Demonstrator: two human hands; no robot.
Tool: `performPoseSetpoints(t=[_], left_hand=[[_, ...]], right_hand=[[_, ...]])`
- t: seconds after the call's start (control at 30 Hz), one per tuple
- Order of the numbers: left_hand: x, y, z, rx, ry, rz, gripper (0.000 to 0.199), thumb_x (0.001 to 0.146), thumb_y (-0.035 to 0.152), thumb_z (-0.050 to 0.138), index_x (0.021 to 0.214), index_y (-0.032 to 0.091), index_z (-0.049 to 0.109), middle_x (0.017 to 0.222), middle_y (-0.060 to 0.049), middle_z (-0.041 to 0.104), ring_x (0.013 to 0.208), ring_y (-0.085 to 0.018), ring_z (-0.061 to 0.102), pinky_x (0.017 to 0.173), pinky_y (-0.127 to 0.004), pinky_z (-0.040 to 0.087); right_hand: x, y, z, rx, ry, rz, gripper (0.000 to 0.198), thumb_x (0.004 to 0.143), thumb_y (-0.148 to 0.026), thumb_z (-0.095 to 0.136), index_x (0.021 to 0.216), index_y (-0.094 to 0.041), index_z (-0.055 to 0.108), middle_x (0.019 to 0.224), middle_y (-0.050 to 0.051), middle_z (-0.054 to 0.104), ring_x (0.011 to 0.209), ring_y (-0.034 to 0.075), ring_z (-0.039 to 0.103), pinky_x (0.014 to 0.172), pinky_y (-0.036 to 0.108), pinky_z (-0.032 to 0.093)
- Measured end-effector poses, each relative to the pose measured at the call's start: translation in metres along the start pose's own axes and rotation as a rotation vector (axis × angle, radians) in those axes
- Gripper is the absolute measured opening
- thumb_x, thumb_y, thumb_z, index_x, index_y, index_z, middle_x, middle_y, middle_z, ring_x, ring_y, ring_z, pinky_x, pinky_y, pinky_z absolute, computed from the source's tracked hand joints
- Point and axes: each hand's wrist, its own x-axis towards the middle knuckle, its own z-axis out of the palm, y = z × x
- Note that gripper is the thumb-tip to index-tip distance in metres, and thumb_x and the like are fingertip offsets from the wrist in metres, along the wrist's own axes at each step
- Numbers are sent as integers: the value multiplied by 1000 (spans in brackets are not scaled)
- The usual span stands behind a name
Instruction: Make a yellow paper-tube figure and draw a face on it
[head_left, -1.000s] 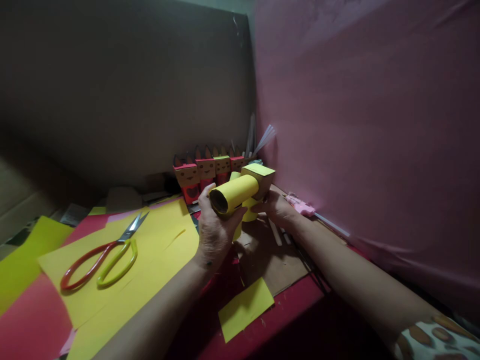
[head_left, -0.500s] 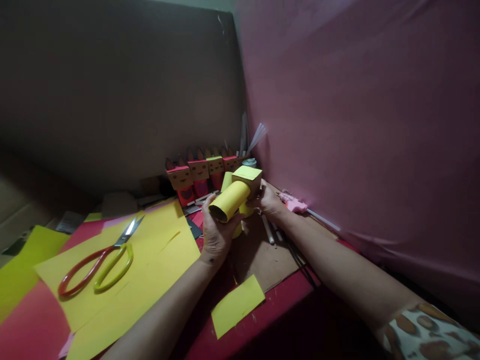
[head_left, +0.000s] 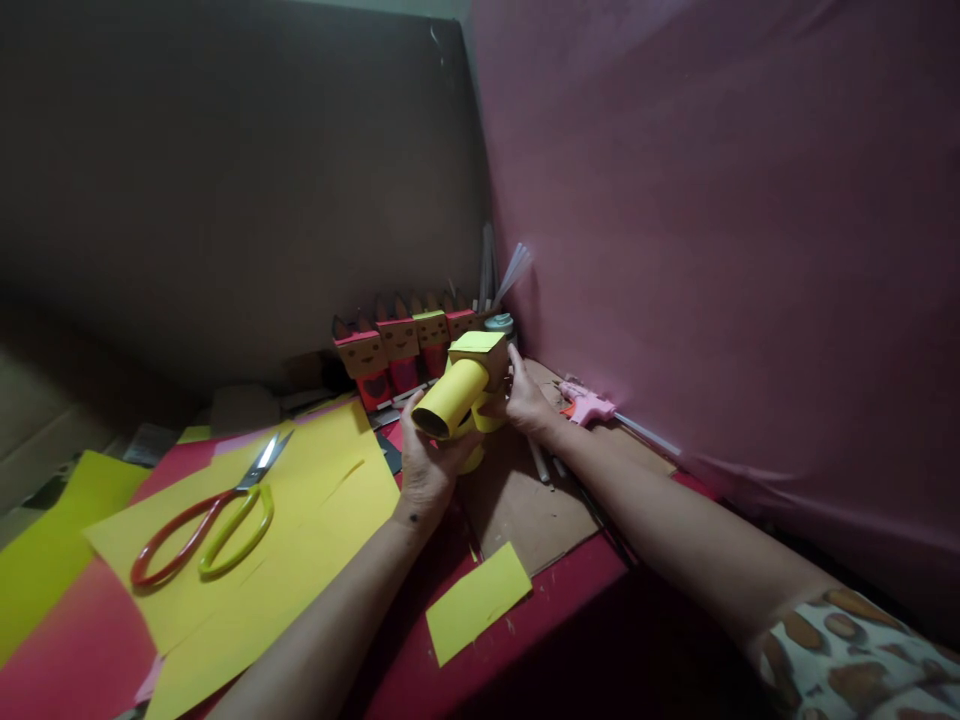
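Note:
Between my hands is a papercraft figure made of yellow paper tubes (head_left: pixel 456 393) and a cardboard box with a yellow top (head_left: pixel 478 344). My left hand (head_left: pixel 429 465) grips it from the left and below, by the tube that points toward me. On the right, my right hand (head_left: pixel 527 398) has its fingers against the box; some fingertips are hidden behind it. Under the hands lies a brown cardboard sheet (head_left: pixel 517 510). A cut yellow paper rectangle (head_left: pixel 480 603) rests near the front edge of the red table (head_left: pixel 555 620).
Scissors with red and yellow handles (head_left: pixel 217 520) lie on a large yellow sheet (head_left: pixel 315 540) at left. Several cardboard-faced figures (head_left: pixel 361 355) stand at the back. A pink glue gun (head_left: pixel 589 403) lies by the pink wall covering (head_left: pixel 720 250), near clear glue sticks (head_left: pixel 514 270).
Both hands have shifted the figure slightly left, and its box top has turned a little. My right hand's fingers now sit more upright along the box's side.

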Motion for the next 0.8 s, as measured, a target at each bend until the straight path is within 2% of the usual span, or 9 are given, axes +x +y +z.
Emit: performPoseSetpoints(t=[0.1, 0.2, 0.37, 0.5, 0.63, 0.8], left_hand=[[0, 2, -2, 0, -20, -18, 65, 59, 39, 88, 113, 24, 55, 107, -7, 67, 101, -29, 67, 88, -46, 56], [0, 3, -1, -5, -21, -22, 67, 58, 40, 88, 114, 24, 55, 109, -8, 67, 105, -29, 67, 91, -47, 55], [1, 6, 0, -14, -12, -31, 71, 57, 45, 88, 117, 25, 56, 110, -7, 68, 105, -30, 67, 91, -47, 55], [1, 7, -2, -23, -12, -45, 73, 55, 41, 89, 119, 25, 55, 113, -7, 68, 106, -29, 67, 91, -45, 55], [-2, 4, -3, -43, -27, -80, 67, 58, 34, 86, 116, 23, 55, 112, -8, 68, 103, -30, 68, 90, -46, 55], [-5, 1, -3, -91, -60, -103, 67, 59, 31, 85, 115, 24, 51, 117, -8, 69, 108, -30, 67, 93, -46, 54]], right_hand=[[-2, 0, 2, -74, 15, -21, 121, 48, -14, 87, 156, -22, 33, 140, 12, 64, 135, 33, 54, 116, 47, 40], [-2, -5, 1, -137, 12, -34, 115, 50, -15, 85, 155, -20, 36, 142, 13, 62, 137, 34, 51, 117, 48, 39], [-1, -10, -1, -216, -11, -63, 110, 53, -15, 82, 154, -18, 38, 145, 15, 60, 136, 34, 53, 116, 48, 41], [-1, -8, -2, -256, -28, -90, 108, 56, -16, 82, 155, -20, 38, 148, 15, 58, 135, 33, 55, 116, 48, 41], [-1, -5, -3, -278, -35, -103, 107, 58, -18, 81, 155, -20, 37, 145, 15, 60, 131, 33, 58, 113, 49, 45], [2, -3, -2, -304, -30, -136, 106, 60, -19, 81, 155, -22, 36, 141, 12, 63, 128, 31, 60, 114, 49, 46]])
